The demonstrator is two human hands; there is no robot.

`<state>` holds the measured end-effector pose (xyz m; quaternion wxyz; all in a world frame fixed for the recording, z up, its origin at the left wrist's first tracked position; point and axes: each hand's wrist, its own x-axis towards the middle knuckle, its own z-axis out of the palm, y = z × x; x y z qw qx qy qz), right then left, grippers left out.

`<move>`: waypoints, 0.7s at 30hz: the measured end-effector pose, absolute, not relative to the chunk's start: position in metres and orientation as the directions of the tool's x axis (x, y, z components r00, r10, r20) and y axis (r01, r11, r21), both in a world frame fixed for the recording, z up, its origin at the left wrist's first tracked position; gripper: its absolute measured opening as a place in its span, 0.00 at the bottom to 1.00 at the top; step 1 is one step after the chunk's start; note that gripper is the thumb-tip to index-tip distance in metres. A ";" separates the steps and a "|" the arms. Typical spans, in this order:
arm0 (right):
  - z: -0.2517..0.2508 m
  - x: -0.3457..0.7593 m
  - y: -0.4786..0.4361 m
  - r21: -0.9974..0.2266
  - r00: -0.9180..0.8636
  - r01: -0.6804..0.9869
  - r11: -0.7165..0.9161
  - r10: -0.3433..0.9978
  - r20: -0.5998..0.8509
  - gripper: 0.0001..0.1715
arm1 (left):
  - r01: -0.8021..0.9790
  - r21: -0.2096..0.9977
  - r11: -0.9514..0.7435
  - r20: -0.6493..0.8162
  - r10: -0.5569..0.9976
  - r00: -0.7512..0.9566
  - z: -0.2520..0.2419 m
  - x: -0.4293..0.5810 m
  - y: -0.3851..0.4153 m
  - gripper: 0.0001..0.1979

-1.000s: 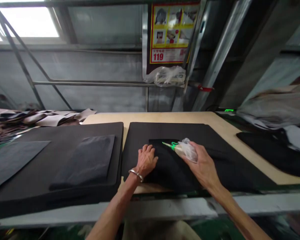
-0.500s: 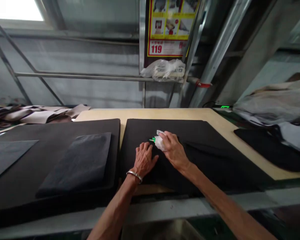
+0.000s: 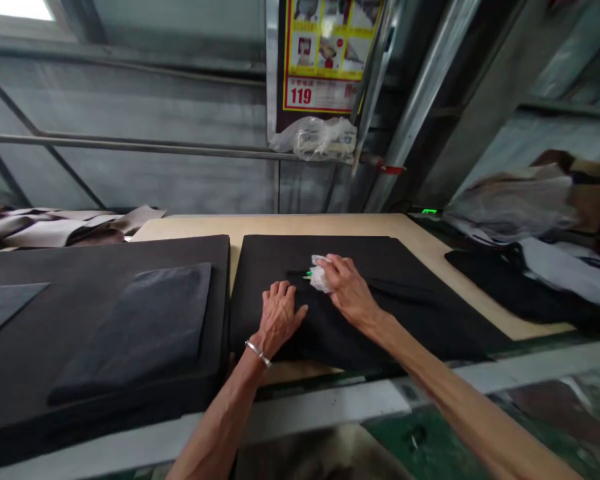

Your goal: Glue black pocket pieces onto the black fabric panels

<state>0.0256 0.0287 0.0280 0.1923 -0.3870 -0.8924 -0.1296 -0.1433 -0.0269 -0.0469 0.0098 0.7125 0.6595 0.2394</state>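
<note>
matt black cloth [image 3: 420,327], crinkled clear plastic wrap [image 3: 320,275], smooth pale wood tabletop [image 3: 320,228], shiny metal bangle [image 3: 257,353]

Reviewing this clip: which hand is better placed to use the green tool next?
Probably the right hand, gripping the plastic-wrapped green tool; the left hand lies flat on black cloth.

Yellow-bordered fire-safety poster [image 3: 325,57] marked 119, mounted on grey wall panels [image 3: 130,100]. Bright window [image 3: 10,7] high, far left of poster. Metal rail [image 3: 130,145] just below poster. Slanted steel pipe [image 3: 420,113] right of poster. Pale wooden table [image 3: 320,227] below poster; green-painted floor [image 3: 420,443] lower still.
</note>
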 end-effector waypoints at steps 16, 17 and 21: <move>0.050 0.027 0.028 0.147 -0.614 0.785 0.602 0.723 0.317 0.32 | 0.933 0.339 -0.123 0.356 0.934 -0.007 -0.055 -0.145 -0.024 0.16; 0.050 0.013 0.024 0.121 -0.626 0.772 0.624 0.714 0.313 0.32 | 0.934 0.336 -0.121 0.356 0.934 -0.007 -0.055 -0.145 -0.024 0.16; 0.052 -0.018 0.020 0.061 -0.659 0.735 0.675 0.691 0.298 0.32 | 0.937 0.329 -0.114 0.357 0.934 -0.011 -0.055 -0.145 -0.025 0.16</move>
